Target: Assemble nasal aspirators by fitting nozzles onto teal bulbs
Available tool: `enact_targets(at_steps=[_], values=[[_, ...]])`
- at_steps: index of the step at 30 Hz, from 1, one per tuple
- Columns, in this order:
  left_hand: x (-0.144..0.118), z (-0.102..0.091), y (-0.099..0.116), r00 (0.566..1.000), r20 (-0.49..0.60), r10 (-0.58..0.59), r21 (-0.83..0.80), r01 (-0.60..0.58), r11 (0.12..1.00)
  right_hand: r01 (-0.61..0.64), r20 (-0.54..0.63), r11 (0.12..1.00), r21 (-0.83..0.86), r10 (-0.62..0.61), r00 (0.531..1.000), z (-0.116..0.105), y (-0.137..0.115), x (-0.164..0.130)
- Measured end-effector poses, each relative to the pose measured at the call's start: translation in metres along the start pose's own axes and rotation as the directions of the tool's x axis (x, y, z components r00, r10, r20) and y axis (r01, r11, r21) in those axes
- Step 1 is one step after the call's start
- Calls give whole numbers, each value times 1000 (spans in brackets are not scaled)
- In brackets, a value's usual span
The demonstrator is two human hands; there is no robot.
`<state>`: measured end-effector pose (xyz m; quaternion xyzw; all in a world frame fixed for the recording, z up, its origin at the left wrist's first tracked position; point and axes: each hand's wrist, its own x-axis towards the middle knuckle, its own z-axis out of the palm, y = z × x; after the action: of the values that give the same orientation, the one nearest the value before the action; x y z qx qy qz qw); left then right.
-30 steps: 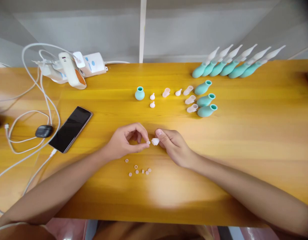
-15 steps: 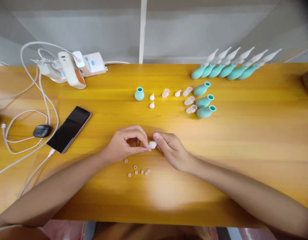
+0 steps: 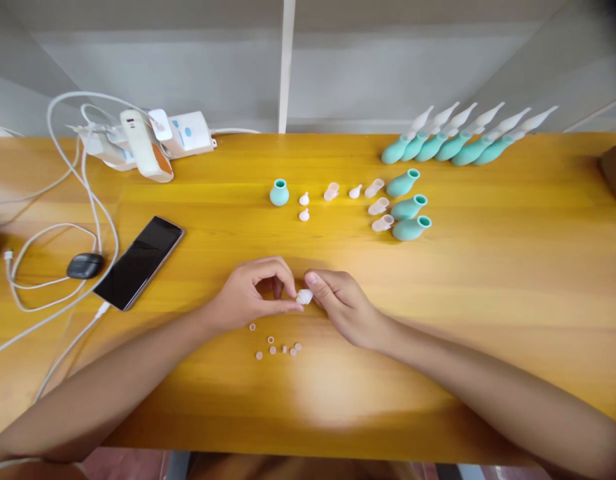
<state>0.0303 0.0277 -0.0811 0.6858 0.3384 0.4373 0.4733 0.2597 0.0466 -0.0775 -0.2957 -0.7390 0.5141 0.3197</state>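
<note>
My left hand and my right hand meet over the middle of the yellow wooden table. Between their fingertips is a small white silicone tip, pinched from both sides. The left fingertips press a tiny ring-like piece against it; that piece is mostly hidden. Just below the hands lie several tiny pink rings. Farther back stand a teal bulb and two small white tips.
Three open teal bulbs with clear caps lie behind, and a row of several assembled teal bulbs with white nozzles at the back right. At the left are a black phone, white cables, chargers and a black case.
The two hands have closed together: the left fingertips with the tiny ring, apart from the white tip a second ago, now press against it. The view has shifted slightly.
</note>
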Motion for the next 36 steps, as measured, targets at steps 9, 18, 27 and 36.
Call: enact_targets(at_steps=[9,18,27,36], values=[[1,-4,0,980,96,-176,-92,185,979,129,68,988,-82,-124,990,-4,1,0],[4,-5,6,939,181,-294,-196,327,924,245,122,963,-109,-232,965,-4,3,-1],[4,-8,6,942,213,-261,-137,293,946,210,130,974,-88,-198,972,-6,5,-2],[5,-7,6,943,204,-264,-207,305,930,224,120,970,-92,-213,970,-8,3,-2]])
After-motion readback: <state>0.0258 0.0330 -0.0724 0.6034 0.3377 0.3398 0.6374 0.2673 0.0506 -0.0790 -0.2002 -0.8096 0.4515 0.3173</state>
